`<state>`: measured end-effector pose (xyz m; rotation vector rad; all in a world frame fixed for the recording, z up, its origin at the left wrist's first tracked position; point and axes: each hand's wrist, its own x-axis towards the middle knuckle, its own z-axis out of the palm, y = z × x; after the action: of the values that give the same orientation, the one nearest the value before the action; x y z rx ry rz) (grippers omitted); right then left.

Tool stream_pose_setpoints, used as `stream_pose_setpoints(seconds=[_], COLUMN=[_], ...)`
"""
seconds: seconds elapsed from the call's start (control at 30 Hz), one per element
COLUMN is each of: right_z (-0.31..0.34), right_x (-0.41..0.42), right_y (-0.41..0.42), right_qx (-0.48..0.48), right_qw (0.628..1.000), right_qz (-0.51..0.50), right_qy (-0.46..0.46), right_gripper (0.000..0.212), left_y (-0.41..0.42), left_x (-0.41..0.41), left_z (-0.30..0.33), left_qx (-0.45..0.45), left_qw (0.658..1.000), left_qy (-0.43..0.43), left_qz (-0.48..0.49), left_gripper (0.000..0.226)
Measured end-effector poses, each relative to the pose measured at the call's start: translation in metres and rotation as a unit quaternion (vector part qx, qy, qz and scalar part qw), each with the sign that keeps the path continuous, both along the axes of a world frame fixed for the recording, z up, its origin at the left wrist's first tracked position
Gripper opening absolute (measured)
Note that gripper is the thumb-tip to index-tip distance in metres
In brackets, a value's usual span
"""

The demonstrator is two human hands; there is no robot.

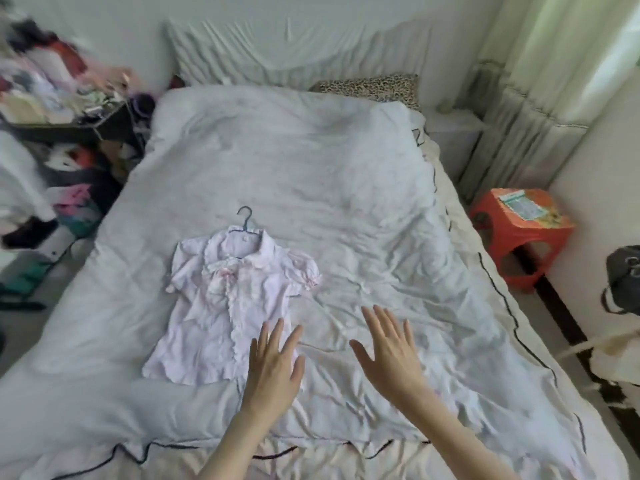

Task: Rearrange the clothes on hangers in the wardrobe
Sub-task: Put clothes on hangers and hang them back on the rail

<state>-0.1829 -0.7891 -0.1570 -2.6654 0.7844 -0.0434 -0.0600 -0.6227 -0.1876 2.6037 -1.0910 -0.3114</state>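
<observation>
- Both hands, left hand and right hand, hover flat and empty.
- The blouse, beyond the left fingers, sits on its hanger.
- Hanging it up likely remains.

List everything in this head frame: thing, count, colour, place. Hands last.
blouse: 1, pale pink with frills, flat on the bed, left of centre
hanger: 1, blue, inside the blouse collar, hook pointing to the headboard
duvet: 1, pale blue-white, creased, covering the bed
leopard-print pillow: 1, tan and black, at the bed head
stool: 1, red-orange plastic, right of the bed
clothes pile: 1, mixed colours, blurred, on a dark rack at far left
dark bag: 1, black, right edge
curtain: 1, whitish, upper right
left hand: open, at the blouse hem
right hand: open, over the duvet
</observation>
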Motion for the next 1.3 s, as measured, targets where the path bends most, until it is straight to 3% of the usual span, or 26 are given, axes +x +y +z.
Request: stream_pose_setpoints(seconds=[0.17, 0.3, 0.47, 0.7, 0.87, 1.07, 1.3], right_z=[-0.014, -0.040, -0.101, -0.189, -0.227, -0.264, -0.259], right_x=[0.074, 0.155, 0.263, 0.411, 0.481, 0.526, 0.514], right_y=[0.000, -0.007, -0.027, -0.063, -0.078, -0.090, -0.086], right_qx=[0.011, 0.025, 0.039, 0.116, 0.124, 0.138, 0.177], right_qw=[0.997, 0.993, 0.991, 0.983, 0.977, 0.969, 0.982], right_qz=[0.073, 0.104, 0.076, 0.012, 0.004, 0.049, -0.055], right_qy=[0.033, 0.058, 0.102, 0.140, 0.173, 0.197, 0.035], right_gripper=[0.103, 0.069, 0.058, 0.056, 0.057, 0.047, 0.027], left_y=[0.031, 0.054, 0.061, 0.048, 0.060, 0.060, 0.061], left_x=[0.043, 0.108, 0.215, 0.357, 0.369, 0.359, 0.359], left_z=[-0.028, -0.066, -0.111, -0.182, -0.231, -0.253, -0.255], left_qx=[0.023, 0.060, 0.120, 0.082, 0.093, 0.043, 0.042], left_qw=[0.995, 0.987, 0.980, 0.983, 0.988, 0.992, 0.988], left_qy=[0.042, 0.086, 0.110, 0.119, 0.107, 0.086, 0.114], left_qz=[0.086, 0.126, 0.118, 0.109, 0.057, 0.081, 0.097], left_gripper=[0.050, 0.051, 0.051, 0.062, 0.069, 0.056, 0.057])
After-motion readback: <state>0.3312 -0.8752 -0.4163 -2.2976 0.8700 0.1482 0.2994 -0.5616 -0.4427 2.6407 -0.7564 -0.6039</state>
